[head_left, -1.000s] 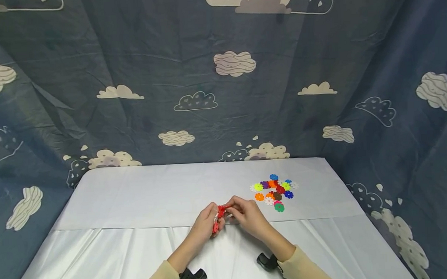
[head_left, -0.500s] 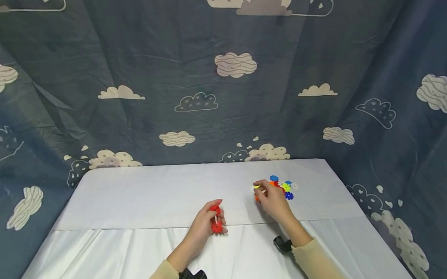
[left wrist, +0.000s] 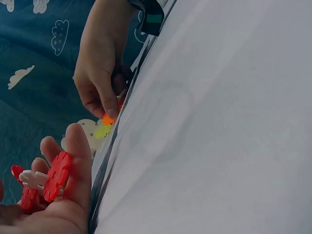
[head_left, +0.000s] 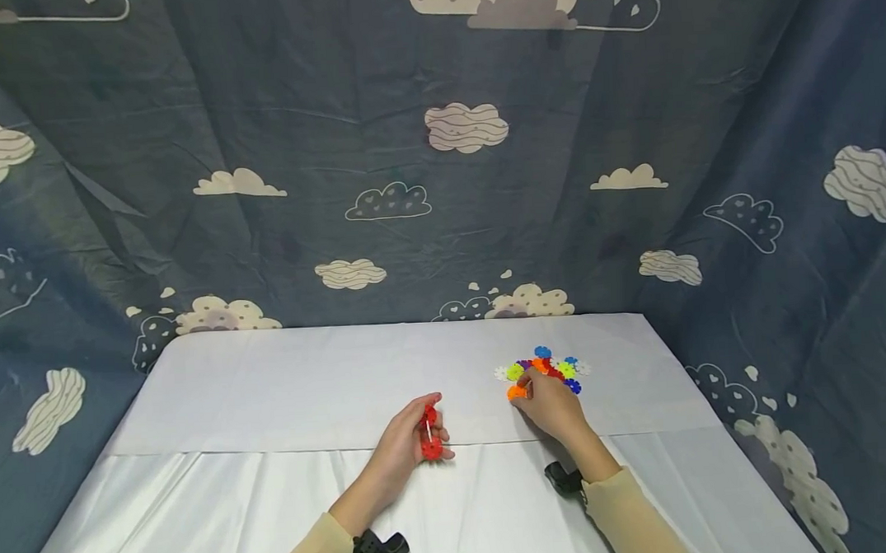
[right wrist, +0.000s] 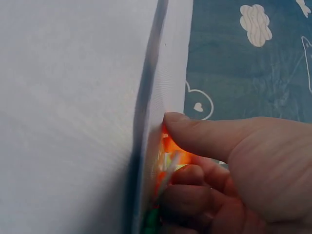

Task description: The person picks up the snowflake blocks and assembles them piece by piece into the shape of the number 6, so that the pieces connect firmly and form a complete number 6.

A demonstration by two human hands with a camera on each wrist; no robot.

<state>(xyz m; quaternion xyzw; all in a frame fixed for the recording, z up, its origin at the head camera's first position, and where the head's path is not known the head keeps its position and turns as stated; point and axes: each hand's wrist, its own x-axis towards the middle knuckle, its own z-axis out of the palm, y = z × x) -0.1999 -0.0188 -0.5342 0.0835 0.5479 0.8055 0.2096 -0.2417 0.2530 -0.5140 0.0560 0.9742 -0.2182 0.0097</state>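
Two-handed handling over the table (head_left: 270,391): left hand (head_left: 398,447) grasping, right hand (head_left: 556,405) at the loose discs (head_left: 567,370).
Nearest are the beige sleeves (head_left: 314,550) and black wrist devices (head_left: 382,551). Beyond them, well short of the table's far edge, the left hand grasps a red-and-white piece (head_left: 432,449); the left wrist view shows notched red discs with a white part between. Farther on, the right hand's thumb and forefinger meet at an orange disc (head_left: 517,393); whether it is pinched or merely touched, I cannot tell. The loose discs, multicoloured and partly covered by that hand, lie clustered toward the table's far right corner. Behind the far edge hangs a dark cloud-patterned curtain (head_left: 390,81).
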